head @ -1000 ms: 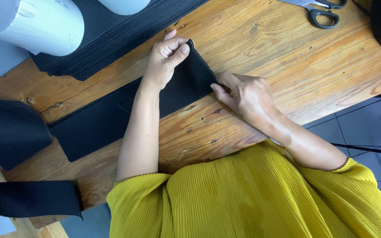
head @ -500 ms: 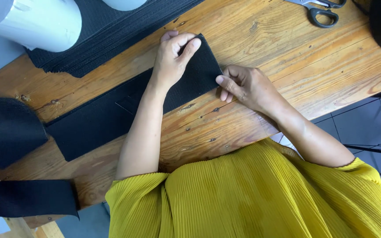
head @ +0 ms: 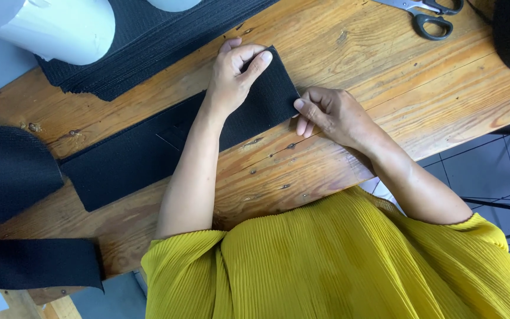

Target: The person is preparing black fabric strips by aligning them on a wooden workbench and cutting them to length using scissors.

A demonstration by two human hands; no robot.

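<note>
Clearly, only one view, the head camera looking down:

Black strip: a wide band of black woven fabric [head: 149, 150] lies flat and slanted across the wooden table [head: 385, 77], its right end between the two hands.

Left hand: the left hand [head: 234, 77] rests palm down on the strip's right end, fingers together and curled over its far edge, the thumb stretched out along the top.

Right hand: the right hand [head: 332, 112] sits just beside the strip's near right corner, fingers bunched with the tips touching that corner; whether they pinch the cloth or only press it, I cannot tell.

Fabric stack: a pile of black textured pieces [head: 149, 41] lies at the far side of the table, just beyond the left hand.

White rolls: a large white roll [head: 48, 26] lies on the stack at the upper left; a second one shows only at the top edge.

Scissors: black-handled scissors [head: 426, 15] lie at the far right of the table, well apart from both hands.

Other black pieces: more black strips [head: 13, 168] hang over the table's left end.

Clothing: a yellow pleated top [head: 349, 260] fills the lower frame.
</note>
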